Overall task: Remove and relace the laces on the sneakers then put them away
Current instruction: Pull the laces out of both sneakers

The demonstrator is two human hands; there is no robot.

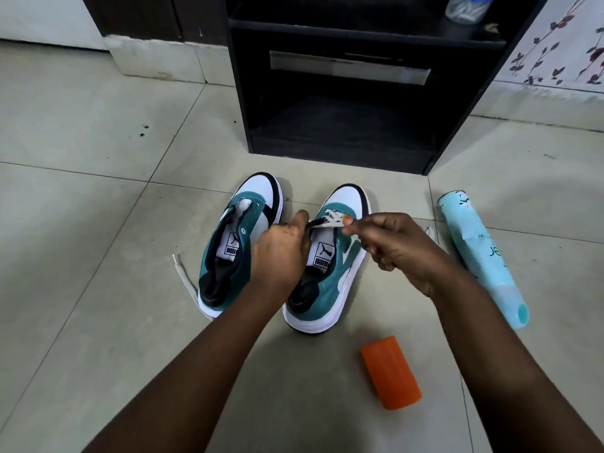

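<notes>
White lace [186,279], pulled free, lies flat on the floor tiles [81,197] at the far left, one end tucked under the heel of the left sneaker [233,253]. That teal, white and black sneaker stands upright with bare eyelets and its tongue showing. Just beside it my left hand [281,253] is curled over the collar of the right sneaker [330,276], fingers bent round the near end of the lace [327,222] that is threaded through this shoe's lowest eyelets. My right hand [389,243] pinches the same lace between thumb and forefinger, drawing it taut across the tongue; the other fingers are folded into the palm. A short white strip that looks like another lace end shows on the tile behind my right wrist. Both sneakers point toward the black cabinet [346,103], whose lower shelf stands open just beyond their toes. An orange cap [390,372] lies on its side near my right forearm. Furthest right, a pale turquoise spray can [480,259] lies on the floor, well apart from the shoes.
</notes>
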